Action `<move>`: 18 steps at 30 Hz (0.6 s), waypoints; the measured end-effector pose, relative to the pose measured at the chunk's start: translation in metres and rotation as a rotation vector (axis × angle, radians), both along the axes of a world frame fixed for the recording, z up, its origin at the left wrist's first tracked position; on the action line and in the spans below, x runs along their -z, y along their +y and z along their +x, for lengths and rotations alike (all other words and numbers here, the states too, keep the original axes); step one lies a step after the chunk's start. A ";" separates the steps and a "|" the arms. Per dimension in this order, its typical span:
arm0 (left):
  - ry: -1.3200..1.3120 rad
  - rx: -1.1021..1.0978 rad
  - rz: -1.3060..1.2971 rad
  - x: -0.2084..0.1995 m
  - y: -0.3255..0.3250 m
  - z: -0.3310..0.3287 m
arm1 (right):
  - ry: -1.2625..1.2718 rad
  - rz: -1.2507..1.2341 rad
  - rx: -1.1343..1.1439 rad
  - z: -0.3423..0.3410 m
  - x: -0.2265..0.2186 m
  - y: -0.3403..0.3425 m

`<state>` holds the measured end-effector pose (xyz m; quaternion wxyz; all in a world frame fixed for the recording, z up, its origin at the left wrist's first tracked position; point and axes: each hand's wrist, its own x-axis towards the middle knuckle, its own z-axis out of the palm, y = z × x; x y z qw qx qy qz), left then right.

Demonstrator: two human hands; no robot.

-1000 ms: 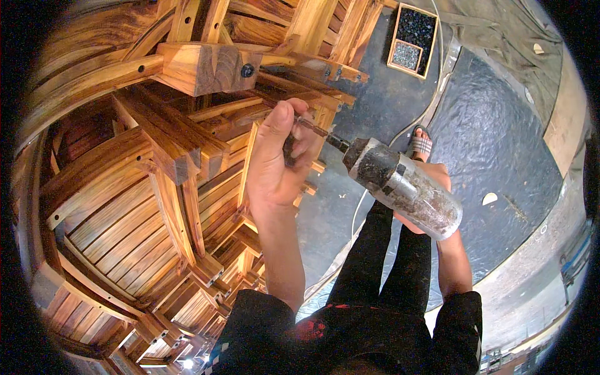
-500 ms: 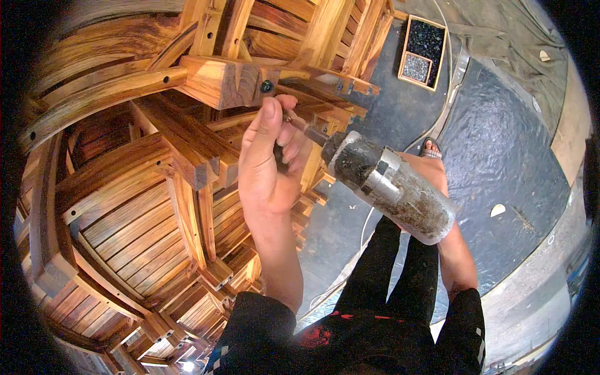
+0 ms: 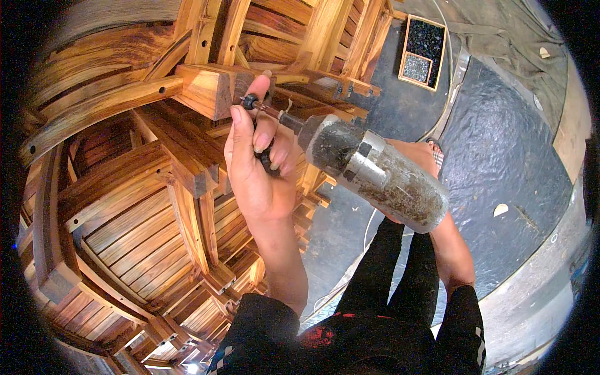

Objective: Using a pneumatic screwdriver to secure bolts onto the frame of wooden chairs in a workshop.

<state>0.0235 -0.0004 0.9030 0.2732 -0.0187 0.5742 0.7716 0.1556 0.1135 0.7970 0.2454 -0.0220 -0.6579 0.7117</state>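
Note:
My right hand (image 3: 415, 155) grips a scuffed grey and black power screwdriver (image 3: 381, 178) from beneath. The tool's body hides most of my fingers. Its bit points up and left to my left hand (image 3: 256, 181), where finger and thumb pinch a small black round foot pad (image 3: 250, 101) with a screw through it, at the bit's tip. More black pads (image 3: 269, 160) are tucked under my curled fingers. Just beyond my fingertips is the squared end of a wooden leg (image 3: 215, 94), part of stacked wooden furniture.
Slatted wooden chairs or seats (image 3: 137, 231) lie stacked along the left. On the dark floor sheet at the far right sits a wooden box (image 3: 431, 53) of black pads and silver screws. A pale cable (image 3: 447, 106) crosses the floor, near my sandalled foot (image 3: 435, 153).
The screwdriver has swung left and slightly up, its bit now meeting the pad. My left hand has raised a pad to its fingertips. The black pad on the leg end is now covered.

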 end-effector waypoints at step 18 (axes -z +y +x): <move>-0.092 -0.051 -0.023 -0.006 0.003 -0.001 | -0.035 0.003 -0.027 -0.002 0.012 0.001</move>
